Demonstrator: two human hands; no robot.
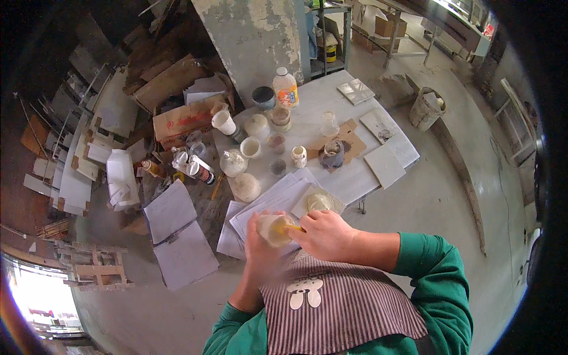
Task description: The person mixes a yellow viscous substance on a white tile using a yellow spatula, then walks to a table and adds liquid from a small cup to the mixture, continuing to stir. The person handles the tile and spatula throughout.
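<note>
Close in front of my striped apron, my left hand is wrapped round a pale, translucent cup, which is tilted. My right hand grips a thin yellow stick, and its far end reaches into the mouth of the cup. What lies inside the cup is too small to make out. Just beyond my right hand sits a clear, yellowish plastic tub or bag on a pale square. Loose printed sheets lie under and past my hands on the table's near edge.
The grey table bears several stained cups, a white-capped bottle, a dark bowl, cardboard and flat tiles. Cartons and an open folder lie to the left. A bucket stands on the right floor.
</note>
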